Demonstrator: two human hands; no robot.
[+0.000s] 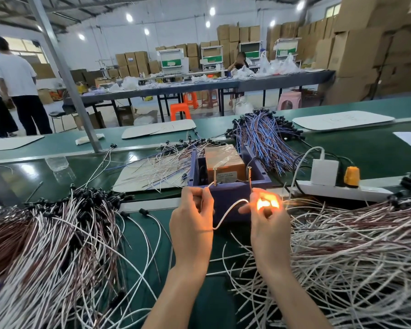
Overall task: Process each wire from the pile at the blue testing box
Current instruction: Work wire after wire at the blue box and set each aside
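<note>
The blue testing box [226, 193] stands mid-table with two upright screws on its front rim and a brown block inside. My left hand [192, 219] pinches one bare end of a white wire [228, 211] against the left screw [215, 175]. My right hand [267, 217] grips the wire's other end, where a small lamp glows orange between my fingers, just under the right screw [249, 174]. The wire sags in a loop between both hands. A big pile of white and brown wires [356, 252] lies to the right, and another wire pile [45, 238] lies to the left.
Behind the box lie a blue-and-brown wire bundle [266, 136] and loose wires on a white board [152, 172]. A white power strip [342, 192] with a charger and orange plug sits at the right. A grey post [67, 74] rises at the left. People stand and sit beyond.
</note>
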